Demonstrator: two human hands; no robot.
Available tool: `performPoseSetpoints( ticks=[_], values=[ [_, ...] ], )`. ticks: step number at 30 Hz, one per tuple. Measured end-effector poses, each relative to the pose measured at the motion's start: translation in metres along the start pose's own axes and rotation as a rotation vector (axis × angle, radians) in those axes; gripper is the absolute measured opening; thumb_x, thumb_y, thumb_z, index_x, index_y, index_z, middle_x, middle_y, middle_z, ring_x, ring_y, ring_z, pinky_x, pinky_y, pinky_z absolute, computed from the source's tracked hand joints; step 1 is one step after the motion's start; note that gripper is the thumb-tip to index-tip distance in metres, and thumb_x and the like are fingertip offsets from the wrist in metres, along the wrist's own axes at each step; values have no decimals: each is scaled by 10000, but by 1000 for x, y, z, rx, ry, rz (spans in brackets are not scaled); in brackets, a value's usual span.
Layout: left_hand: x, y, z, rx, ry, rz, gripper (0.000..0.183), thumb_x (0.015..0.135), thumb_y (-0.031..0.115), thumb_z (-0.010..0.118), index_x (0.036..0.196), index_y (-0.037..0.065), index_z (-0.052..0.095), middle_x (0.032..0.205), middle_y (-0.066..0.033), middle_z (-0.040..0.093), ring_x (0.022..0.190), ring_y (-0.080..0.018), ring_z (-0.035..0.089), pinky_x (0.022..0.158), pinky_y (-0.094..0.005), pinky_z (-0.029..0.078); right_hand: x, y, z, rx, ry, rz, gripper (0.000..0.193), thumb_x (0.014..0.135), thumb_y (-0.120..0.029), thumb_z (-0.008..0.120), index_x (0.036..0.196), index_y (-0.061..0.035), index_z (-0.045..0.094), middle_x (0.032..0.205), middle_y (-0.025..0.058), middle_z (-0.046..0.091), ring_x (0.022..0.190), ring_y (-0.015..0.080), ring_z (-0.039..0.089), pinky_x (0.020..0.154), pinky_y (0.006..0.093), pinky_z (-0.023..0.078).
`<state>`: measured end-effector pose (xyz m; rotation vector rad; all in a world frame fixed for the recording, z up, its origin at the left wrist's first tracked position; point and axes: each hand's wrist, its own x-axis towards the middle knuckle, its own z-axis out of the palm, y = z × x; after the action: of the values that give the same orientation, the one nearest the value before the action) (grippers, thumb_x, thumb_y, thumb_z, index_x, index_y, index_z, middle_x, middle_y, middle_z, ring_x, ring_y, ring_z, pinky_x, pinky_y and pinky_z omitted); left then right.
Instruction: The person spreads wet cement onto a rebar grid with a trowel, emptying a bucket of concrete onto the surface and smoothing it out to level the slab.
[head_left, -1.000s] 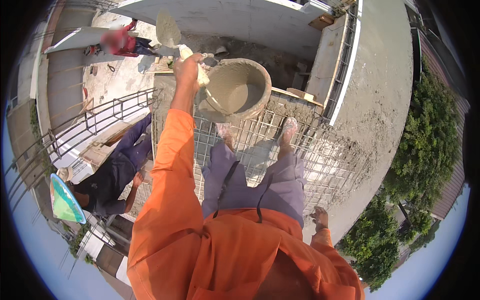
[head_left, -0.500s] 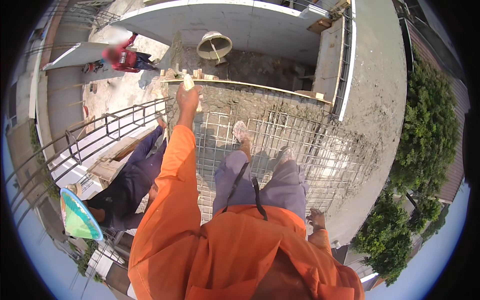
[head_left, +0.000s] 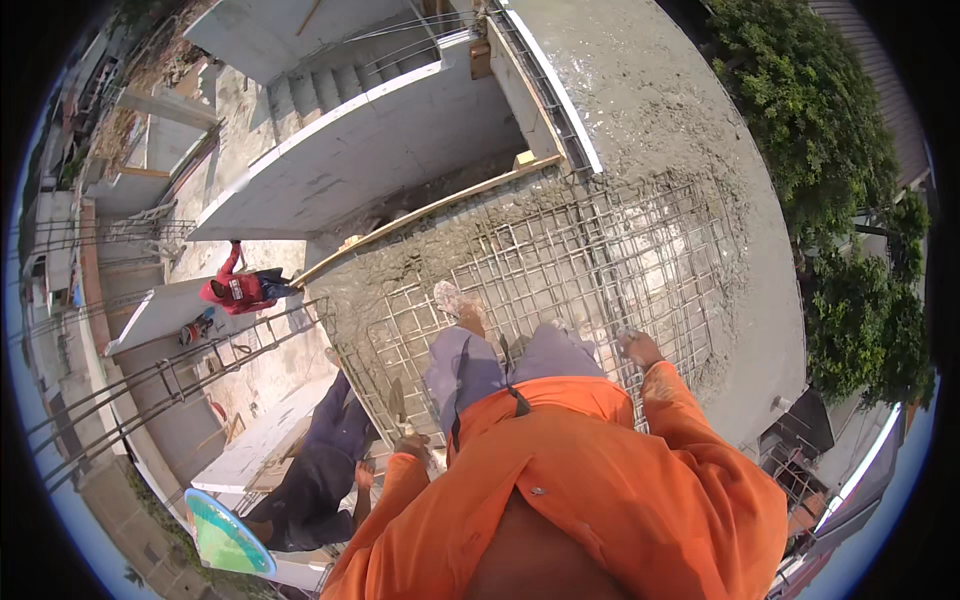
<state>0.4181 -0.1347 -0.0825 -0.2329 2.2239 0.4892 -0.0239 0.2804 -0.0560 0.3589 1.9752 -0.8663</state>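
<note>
My left hand [head_left: 412, 443] is low beside my left thigh, closed round a small hand tool that looks like a trowel [head_left: 398, 402]. Its blade is smeared grey and partly lost against the concrete. My right hand [head_left: 640, 348] hangs past my right knee above the steel rebar mesh [head_left: 540, 265], its fingers loosely apart and nothing seen in them. Both my feet stand on the mesh; the left shoe [head_left: 455, 298] is caked with concrete. Wet concrete [head_left: 440, 240] lies along the mesh's far edge, against a wooden form board [head_left: 430, 208].
A co-worker in a coloured conical hat [head_left: 225, 535] is close at lower left. Another person in red [head_left: 240, 290] stands on the lower level. Long rebar bars [head_left: 150, 375] jut out at left. Beyond the form board is a deep opening [head_left: 400, 195]. Smooth wet slab [head_left: 770, 320] lies right.
My left hand has drawn back from the form board to beside my thigh with the trowel. My right hand has moved forward. The view has turned, and the hanging bucket is out of sight.
</note>
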Motion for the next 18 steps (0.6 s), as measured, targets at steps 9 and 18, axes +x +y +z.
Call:
performPoseSetpoints(
  ticks=[9,18],
  values=[
    [40,121,-107,-825,483,-672,272,623,155,645,676,-103,580,597,-168,584,487,-241,561,459,-384,423,-25,107,-85,4,174,-183,246,818,-216,546,949,-31,640,793,90,638,673,163,570,654,322,454],
    [44,171,-157,-665,623,-680,313,650,226,671,773,-57,617,680,-170,615,554,-252,603,502,-383,470,-81,224,-83,177,342,85,322,809,-242,566,956,35,639,846,139,642,705,188,605,685,347,466]
  ],
)
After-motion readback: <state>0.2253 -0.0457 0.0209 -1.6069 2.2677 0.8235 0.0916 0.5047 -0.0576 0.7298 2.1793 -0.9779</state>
